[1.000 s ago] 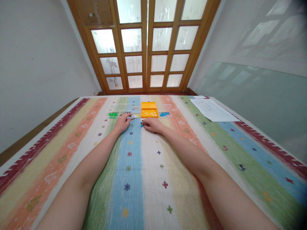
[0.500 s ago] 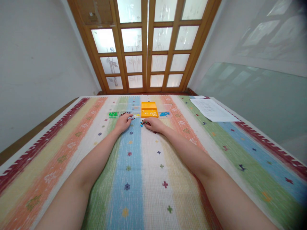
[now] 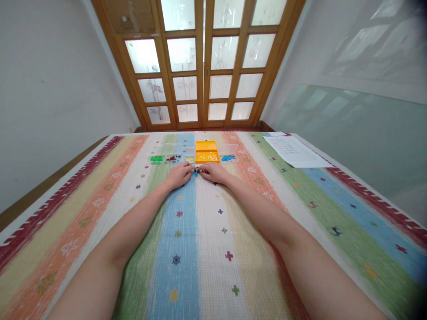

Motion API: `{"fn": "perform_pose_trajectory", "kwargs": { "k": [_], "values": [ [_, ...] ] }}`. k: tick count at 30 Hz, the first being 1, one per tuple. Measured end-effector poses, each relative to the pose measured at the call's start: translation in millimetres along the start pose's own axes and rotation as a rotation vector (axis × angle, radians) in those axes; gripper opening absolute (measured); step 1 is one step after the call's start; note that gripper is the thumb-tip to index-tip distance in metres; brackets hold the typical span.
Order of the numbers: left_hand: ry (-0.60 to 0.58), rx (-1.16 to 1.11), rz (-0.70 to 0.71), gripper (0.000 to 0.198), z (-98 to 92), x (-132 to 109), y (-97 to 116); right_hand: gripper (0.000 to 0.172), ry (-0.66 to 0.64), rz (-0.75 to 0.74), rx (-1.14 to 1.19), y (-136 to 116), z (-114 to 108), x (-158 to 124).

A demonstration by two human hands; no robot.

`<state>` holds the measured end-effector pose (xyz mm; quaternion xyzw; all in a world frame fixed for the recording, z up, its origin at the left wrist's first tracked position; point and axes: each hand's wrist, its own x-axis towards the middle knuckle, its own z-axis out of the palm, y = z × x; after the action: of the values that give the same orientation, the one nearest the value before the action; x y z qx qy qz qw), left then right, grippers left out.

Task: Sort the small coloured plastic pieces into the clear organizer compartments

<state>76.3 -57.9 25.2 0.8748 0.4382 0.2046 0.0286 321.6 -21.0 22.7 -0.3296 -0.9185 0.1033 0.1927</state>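
Observation:
My left hand [image 3: 180, 175] is closed, its fingertips pressed together beside a small cluster of coloured pieces [image 3: 196, 174]. What sits in its fingers, if anything, is too small to make out. From the other side my right hand [image 3: 212, 171] pinches the cluster, which shows blue and dark bits and is mostly hidden by the fingers. Just beyond the hands stand clear boxes with green pieces [image 3: 156, 158], dark red pieces [image 3: 173, 158], yellow pieces [image 3: 189, 159] and blue pieces [image 3: 228, 158]. Between them lies an open orange box [image 3: 207, 145] holding white pieces [image 3: 209, 157].
A striped cloth [image 3: 187, 266] covers the table. Printed paper sheets [image 3: 293, 152] lie at the far right. Behind the table are wooden doors with glass panes [image 3: 187, 86], and a glass panel [image 3: 353, 142] leans along the right wall.
My left hand has moved right and slightly nearer, from the box of dark red pieces to the cluster at my right hand. My right hand stays nearly in place.

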Motion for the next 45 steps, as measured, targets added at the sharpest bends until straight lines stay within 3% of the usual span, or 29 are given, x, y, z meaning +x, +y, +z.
{"fn": "perform_pose_trajectory", "kwargs": {
  "k": [9,20,27,34,45],
  "values": [
    [-0.026,0.017,0.054,0.037,-0.8,0.0,4.5,0.025,-0.006,0.028,0.064,2.1,-0.5,-0.1],
    [-0.015,-0.028,-0.027,0.035,1.5,0.6,1.4,0.02,-0.015,0.082,0.022,-2.6,-4.3,-1.0],
    [-0.028,-0.024,0.008,0.034,1.2,1.1,0.9,0.02,0.165,0.183,0.023,18.4,-4.5,-1.3],
    [0.004,-0.022,-0.037,0.03,2.1,0.2,-0.8,0.024,0.401,0.399,0.015,46.1,-16.8,-10.9],
    [0.019,0.024,-0.083,0.027,3.0,0.5,-6.8,0.02,0.578,0.623,-0.055,67.1,-27.7,-17.2]
  ]
}}
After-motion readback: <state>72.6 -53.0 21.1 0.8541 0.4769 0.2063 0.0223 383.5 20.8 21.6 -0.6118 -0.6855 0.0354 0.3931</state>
